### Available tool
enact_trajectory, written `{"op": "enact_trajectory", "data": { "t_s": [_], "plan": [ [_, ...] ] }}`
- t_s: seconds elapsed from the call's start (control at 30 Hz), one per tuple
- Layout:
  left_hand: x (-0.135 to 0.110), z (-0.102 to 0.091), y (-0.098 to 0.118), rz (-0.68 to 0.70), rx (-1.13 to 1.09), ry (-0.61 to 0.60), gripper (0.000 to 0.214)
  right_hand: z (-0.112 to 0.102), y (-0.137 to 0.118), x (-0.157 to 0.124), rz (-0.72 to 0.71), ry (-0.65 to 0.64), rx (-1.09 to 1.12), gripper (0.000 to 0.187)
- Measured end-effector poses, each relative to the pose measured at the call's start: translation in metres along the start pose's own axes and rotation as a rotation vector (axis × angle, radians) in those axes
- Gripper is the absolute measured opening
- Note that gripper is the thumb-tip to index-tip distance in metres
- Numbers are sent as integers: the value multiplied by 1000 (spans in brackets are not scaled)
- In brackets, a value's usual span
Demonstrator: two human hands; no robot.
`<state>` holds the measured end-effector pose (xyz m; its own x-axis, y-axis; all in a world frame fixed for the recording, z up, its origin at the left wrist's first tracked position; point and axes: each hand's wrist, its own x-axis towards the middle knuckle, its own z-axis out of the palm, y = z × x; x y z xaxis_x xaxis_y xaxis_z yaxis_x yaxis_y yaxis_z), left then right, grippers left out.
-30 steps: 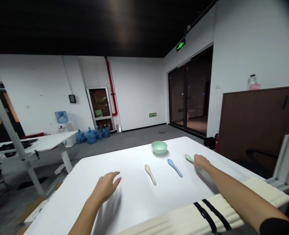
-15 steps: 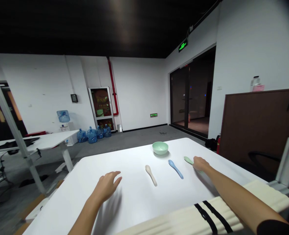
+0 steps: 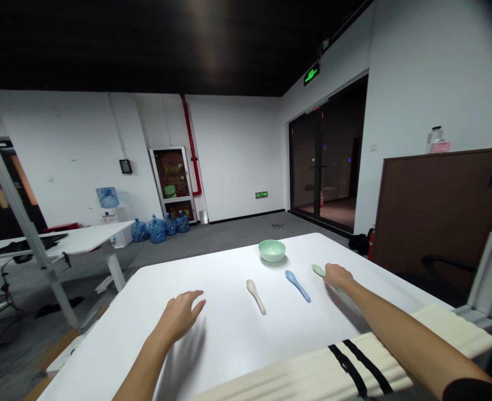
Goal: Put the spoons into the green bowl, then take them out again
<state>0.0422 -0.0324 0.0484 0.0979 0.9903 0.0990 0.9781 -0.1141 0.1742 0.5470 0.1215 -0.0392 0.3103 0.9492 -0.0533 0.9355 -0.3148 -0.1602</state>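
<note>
My right hand [image 3: 338,276] is closed around the green spoon [image 3: 318,270] at the right of the table; its bowl end shows past my fingers, while much of the handle is hidden under them. Left of it lies a blue spoon [image 3: 298,286], and farther left a cream spoon [image 3: 256,297], both flat on the tabletop. A light green bowl [image 3: 271,251] stands upright behind the spoons. Over the left side of the table is my left hand [image 3: 183,316], open, thumb and fingers apart, holding nothing and nearest to the cream spoon.
The white table [image 3: 229,345] has a folded cream cloth [image 3: 296,379] with black straps along its near edge, under my right forearm. Another desk [image 3: 99,234] is at the left. A brown cabinet [image 3: 433,211] stands at the right, and several water jugs [image 3: 157,229] by the wall.
My right hand has shifted slightly left on the green spoon. My left hand, the bowl and the other spoons stay practically in place; the view has tilted a little.
</note>
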Motion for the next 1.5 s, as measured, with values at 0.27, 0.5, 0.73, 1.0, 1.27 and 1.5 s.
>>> {"op": "enact_trajectory", "data": {
  "t_s": [0.27,0.5,0.73,1.0,1.27,1.5],
  "plan": [
    [-1,-1,-1,-8,25,-3,54,-20,-13,-10,6,57,47,32],
    [-2,-1,-2,-8,44,26,51,-50,-40,-27,-203,157,30,42],
    [-1,2,-1,-23,85,62,50,-35,-65,-67,-379,205,115,68],
    [-2,-1,1,-26,79,36,51,-22,-61,-76,-432,113,86,76],
    [-1,-2,4,-27,82,24,51,-22,-62,-80,-476,102,86,78],
    [0,0,1,-27,57,30,52,-20,-61,-77,-492,91,75,79]
  ]
}}
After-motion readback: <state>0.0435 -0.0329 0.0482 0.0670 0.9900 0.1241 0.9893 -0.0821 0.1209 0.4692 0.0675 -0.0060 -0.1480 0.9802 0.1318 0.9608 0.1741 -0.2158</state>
